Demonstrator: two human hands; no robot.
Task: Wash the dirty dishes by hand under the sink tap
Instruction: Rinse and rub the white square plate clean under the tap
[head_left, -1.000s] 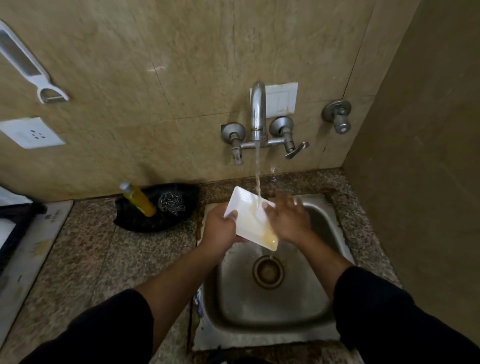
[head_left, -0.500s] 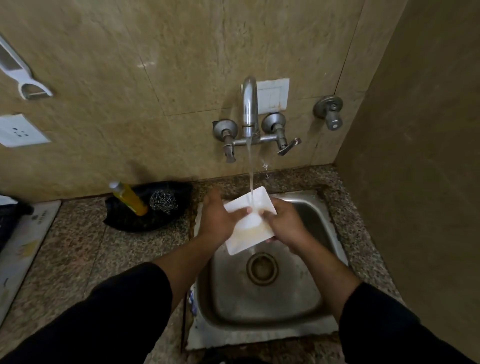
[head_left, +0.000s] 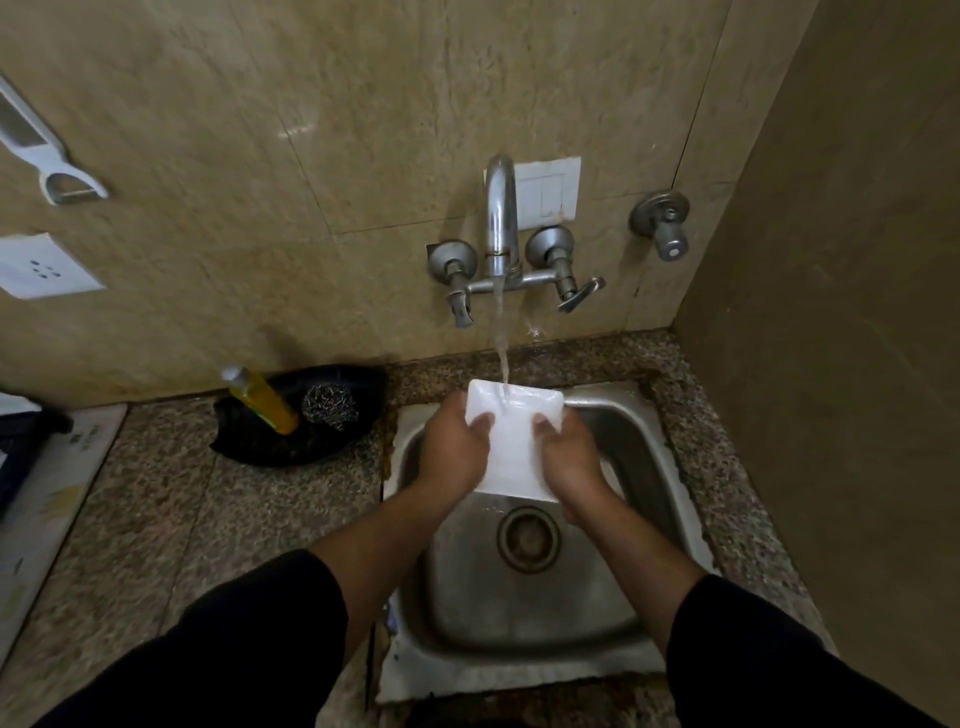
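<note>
**Left grip (head_left: 457, 447) and right grip (head_left: 569, 457) clamped on a white rectangular shallow dish (head_left: 511, 441) under running water**

Both grips are bare hands. Each holds one long side of the dish, with the thumb curled onto the upper face and the fingers out of sight beneath. The dish hangs over the back half of the square stainless steel sink (head_left: 644, 441) and touches nothing but the two hands. Its far edge is nearest the wall. The thin stream of water (head_left: 501, 338) from the curved chrome wall tap (head_left: 501, 208) lands just inside that far edge.

Progress, as a judgement: this dish is in its rinse. The upper face looks plain white, with no food or foam that I can make out, so this side seems nearly done. The underside may still need a turn under the water. The yellow bottle of dish liquid (head_left: 265, 400) and the steel wool scrubber (head_left: 330, 405) sit idle on a black cloth (head_left: 291, 452) on the speckled granite desk (head_left: 260, 519), well apart from the sink.

Hidden or unclear:
- The underside of the dish and the fingers below it cannot be seen.
- The forearms cover part of the basin, though the round drain (head_left: 527, 540) shows bare.
- No other dishes or drying place appear, so I cannot tell how many are washed or waiting.
- Dark objects at the left edge are cut off.
</note>
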